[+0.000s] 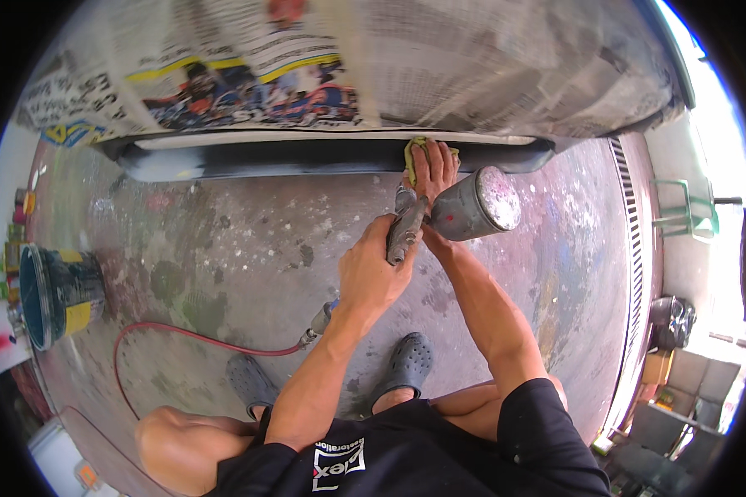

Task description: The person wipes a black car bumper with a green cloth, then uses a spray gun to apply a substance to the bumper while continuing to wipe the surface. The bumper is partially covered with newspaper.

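A spray gun (407, 225) with a round grey paint cup (466, 210) is gripped in my left hand (371, 269), its fingers wrapped round the handle. Just beyond it, my right hand (433, 170) presses a yellow-green cloth (411, 162) on the right part of a long, low panel (298, 157). Dark paint covers most of that panel, with a pale patch towards its left end. Newspaper (481, 70) masks the large body above it. Below my left wrist, a red air hose (211, 341) runs to a metal coupling (313, 327).
A dark bucket (45, 290) stands at the left, near several small containers. The hose loops over the paint-spotted concrete floor (249, 224). On the right are a floor grate (637, 248), a green stool (688, 211) and a black bag (673, 321).
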`<state>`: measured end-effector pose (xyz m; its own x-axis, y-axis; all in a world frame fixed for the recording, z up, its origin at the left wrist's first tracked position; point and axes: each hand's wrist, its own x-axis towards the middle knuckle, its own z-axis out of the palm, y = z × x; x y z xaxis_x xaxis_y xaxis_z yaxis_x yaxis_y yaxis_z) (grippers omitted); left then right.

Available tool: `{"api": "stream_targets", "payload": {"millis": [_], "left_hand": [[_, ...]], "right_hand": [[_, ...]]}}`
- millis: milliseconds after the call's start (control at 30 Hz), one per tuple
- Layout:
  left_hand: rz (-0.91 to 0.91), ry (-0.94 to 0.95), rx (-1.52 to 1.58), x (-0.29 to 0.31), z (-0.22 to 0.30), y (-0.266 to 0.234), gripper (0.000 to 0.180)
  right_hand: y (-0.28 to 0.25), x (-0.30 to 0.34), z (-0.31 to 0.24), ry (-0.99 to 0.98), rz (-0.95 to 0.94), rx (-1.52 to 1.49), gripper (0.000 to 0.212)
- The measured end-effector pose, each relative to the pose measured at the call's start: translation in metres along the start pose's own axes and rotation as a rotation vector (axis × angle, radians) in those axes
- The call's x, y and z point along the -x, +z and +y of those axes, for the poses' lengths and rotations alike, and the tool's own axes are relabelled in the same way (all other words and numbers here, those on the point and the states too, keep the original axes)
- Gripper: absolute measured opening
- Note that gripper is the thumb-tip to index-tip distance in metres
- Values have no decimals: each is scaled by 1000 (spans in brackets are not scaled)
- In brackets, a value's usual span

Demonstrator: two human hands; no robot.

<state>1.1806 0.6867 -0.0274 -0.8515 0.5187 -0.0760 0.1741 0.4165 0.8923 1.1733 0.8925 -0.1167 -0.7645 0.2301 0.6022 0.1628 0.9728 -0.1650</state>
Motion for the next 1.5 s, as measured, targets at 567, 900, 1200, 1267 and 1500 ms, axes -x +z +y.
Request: {"api": "stream_targets", "payload": {"millis": [567, 900, 1200, 1267, 1500], "left_hand": [[393, -190, 331, 13, -85, -115, 54], [532, -300, 744, 9, -120, -193, 43], [729, -324, 871, 7, -144, -257, 38], [777, -315, 903, 8, -149, -266, 44], [909, -330, 909, 14, -179, -293, 38]], "right_hand": [[78, -54, -153, -443, -104, -69, 80], [136, -96, -265, -443, -350, -242, 85], [189, -129, -363, -561, -239, -314, 87], [197, -141, -384, -561, -215, -308, 83], [189, -197, -490, -753, -33, 69, 65]]}}
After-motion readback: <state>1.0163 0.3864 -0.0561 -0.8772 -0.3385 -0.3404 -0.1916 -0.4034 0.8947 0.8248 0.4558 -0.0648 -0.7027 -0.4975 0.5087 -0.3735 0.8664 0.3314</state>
